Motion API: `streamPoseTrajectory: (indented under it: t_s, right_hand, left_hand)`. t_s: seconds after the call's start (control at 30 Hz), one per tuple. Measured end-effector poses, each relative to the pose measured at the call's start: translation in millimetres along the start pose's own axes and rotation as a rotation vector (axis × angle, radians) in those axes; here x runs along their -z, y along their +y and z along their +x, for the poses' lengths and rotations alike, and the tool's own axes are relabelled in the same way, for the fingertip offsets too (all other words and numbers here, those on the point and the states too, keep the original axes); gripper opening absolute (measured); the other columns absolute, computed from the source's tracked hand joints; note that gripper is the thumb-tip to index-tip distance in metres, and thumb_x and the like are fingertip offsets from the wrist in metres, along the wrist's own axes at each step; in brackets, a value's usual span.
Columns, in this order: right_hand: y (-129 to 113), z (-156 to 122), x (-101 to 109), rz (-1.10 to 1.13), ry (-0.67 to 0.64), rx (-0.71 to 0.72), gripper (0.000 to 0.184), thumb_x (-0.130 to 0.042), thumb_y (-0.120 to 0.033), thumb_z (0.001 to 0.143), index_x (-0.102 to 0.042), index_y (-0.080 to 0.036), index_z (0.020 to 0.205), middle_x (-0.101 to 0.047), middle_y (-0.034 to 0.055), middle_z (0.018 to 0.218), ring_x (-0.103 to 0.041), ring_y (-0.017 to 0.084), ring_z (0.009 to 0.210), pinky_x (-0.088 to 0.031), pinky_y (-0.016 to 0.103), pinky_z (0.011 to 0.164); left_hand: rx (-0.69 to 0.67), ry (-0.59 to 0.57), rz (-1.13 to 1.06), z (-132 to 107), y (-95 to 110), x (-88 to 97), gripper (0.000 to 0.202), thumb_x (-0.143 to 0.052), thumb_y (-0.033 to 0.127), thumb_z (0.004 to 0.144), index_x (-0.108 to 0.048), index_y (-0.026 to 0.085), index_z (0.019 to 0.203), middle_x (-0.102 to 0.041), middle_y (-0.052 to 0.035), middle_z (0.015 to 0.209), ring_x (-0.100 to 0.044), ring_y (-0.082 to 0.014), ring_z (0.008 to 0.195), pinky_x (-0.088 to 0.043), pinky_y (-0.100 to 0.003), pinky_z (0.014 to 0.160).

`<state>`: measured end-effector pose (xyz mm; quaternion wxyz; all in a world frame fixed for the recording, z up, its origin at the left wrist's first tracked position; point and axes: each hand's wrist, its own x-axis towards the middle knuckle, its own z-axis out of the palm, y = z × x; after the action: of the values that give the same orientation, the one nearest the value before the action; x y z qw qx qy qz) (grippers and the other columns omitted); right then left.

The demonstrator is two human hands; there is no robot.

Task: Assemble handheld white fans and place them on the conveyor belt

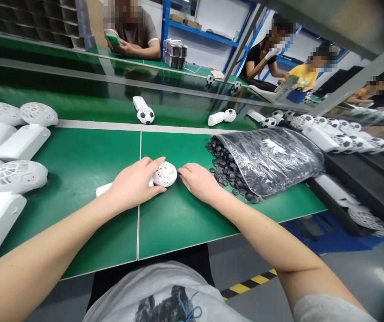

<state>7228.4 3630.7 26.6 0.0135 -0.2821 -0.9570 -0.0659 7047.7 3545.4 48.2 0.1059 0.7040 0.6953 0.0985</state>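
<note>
A white handheld fan (166,174) with a round, football-patterned grille lies on the green table, its handle sticking out to the left. My left hand (133,181) is wrapped over the fan just behind the head, thumb and fingers on either side. My right hand (198,181) is at the head's right edge, its fingertips pressed together; whatever they hold, if anything, is too small or hidden. To the right of that hand, small black pieces (227,165) spill from a clear plastic bag (279,156). No black patches show on this fan's grille.
White fans (17,176) crowd the left side. Fans with black patches, including one fan (145,114), lie on the dark green strip beyond the table. More fans (342,132) rest on black trays (366,179) at right. Several people sit across; one person (134,36) holds a phone.
</note>
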Motion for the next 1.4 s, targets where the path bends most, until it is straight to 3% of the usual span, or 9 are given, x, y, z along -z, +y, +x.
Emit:
streamPoseTrajectory:
  t_s: [0.23,0.4,0.5,0.63,0.73,1.03,1.23,1.33,1.4]
  right_hand:
    - [8,9,-10,0.086,0.072,-0.083,0.02,-0.04,-0.008,0.085,-0.058,-0.01,0.093,-0.058,0.0131,0.089,-0.052,0.023,0.084,-0.041,0.034,0.074]
    - [14,-7,3,0.622,0.287,-0.126,0.008,-0.054,-0.017,0.083,-0.06,-0.017,0.089,-0.062,0.0038,0.084,-0.056,0.015,0.077,-0.046,0.028,0.072]
    - [5,-20,14,0.792,0.354,-0.014,0.007,-0.057,-0.019,0.083,-0.063,-0.019,0.086,-0.063,0.0012,0.082,-0.057,0.013,0.078,-0.045,0.026,0.072]
    - [-11,-17,21,0.595,0.416,0.283,0.02,-0.046,-0.015,0.089,-0.065,-0.022,0.092,-0.065,0.0022,0.088,-0.053,0.014,0.083,-0.039,0.029,0.073]
    - [-19,-7,20,0.414,0.409,0.36,0.019,-0.046,-0.016,0.089,-0.064,-0.022,0.088,-0.066,0.0005,0.081,-0.05,0.016,0.076,-0.033,0.031,0.066]
    - [-26,-8,13,0.714,0.376,0.171,0.004,-0.052,-0.015,0.084,-0.053,-0.019,0.086,-0.062,0.0012,0.08,-0.05,0.015,0.074,-0.038,0.028,0.071]
    - [-26,-10,23,0.611,0.267,0.163,0.005,-0.049,-0.014,0.085,-0.05,-0.019,0.082,-0.058,0.0022,0.075,-0.047,0.017,0.072,-0.039,0.031,0.068]
    - [-23,-7,16,0.669,0.367,0.147,0.003,-0.05,-0.018,0.085,-0.051,-0.019,0.088,-0.059,0.0047,0.086,-0.051,0.018,0.083,-0.043,0.033,0.076]
    - [-21,-6,9,0.737,0.426,0.083,0.016,-0.056,-0.025,0.083,-0.051,-0.02,0.098,-0.056,0.009,0.105,-0.05,0.021,0.1,-0.044,0.036,0.083]
  left_hand:
    - [-0.009,-0.013,-0.017,-2,-2,1.3,0.066,-0.052,0.046,0.076,-0.033,0.024,0.135,-0.054,-0.0049,0.112,-0.055,-0.0235,0.096,-0.044,-0.03,0.072]
    - [-0.01,0.006,-0.012,-2,-2,-1.2,0.067,-0.052,0.048,0.075,-0.033,0.024,0.135,-0.054,-0.005,0.112,-0.056,-0.0239,0.094,-0.044,-0.03,0.07]
    - [-0.005,0.009,-0.014,-3,-2,-0.9,0.067,-0.052,0.048,0.075,-0.033,0.025,0.135,-0.054,-0.0051,0.112,-0.057,-0.0235,0.093,-0.043,-0.029,0.069]
    - [0.003,0.0,-0.04,-4,1,1.0,0.075,-0.053,0.06,0.069,-0.035,0.026,0.134,-0.055,-0.0045,0.111,-0.057,-0.0231,0.094,-0.043,-0.029,0.069]
    - [0.008,0.001,-0.054,-4,3,1.6,0.083,-0.053,0.068,0.064,-0.036,0.026,0.134,-0.056,-0.0044,0.11,-0.057,-0.0233,0.094,-0.043,-0.029,0.069]
    - [-0.013,0.0,-0.105,-4,0,2.4,0.079,-0.052,0.066,0.067,-0.038,0.025,0.133,-0.056,-0.0032,0.11,-0.055,-0.0233,0.098,-0.044,-0.03,0.075]
    - [-0.008,-0.011,-0.147,-3,-1,0.9,0.073,-0.054,0.062,0.068,-0.041,0.026,0.13,-0.057,-0.0033,0.11,-0.055,-0.0233,0.098,-0.044,-0.031,0.077]
    - [-0.023,0.002,-0.148,-3,-3,0.1,0.068,-0.051,0.06,0.072,-0.042,0.027,0.13,-0.057,-0.0034,0.11,-0.055,-0.023,0.098,-0.044,-0.031,0.078]
    - [-0.028,-0.005,-0.138,-3,-4,0.6,0.064,-0.049,0.058,0.074,-0.041,0.027,0.13,-0.057,-0.0038,0.11,-0.056,-0.0228,0.096,-0.044,-0.031,0.076]
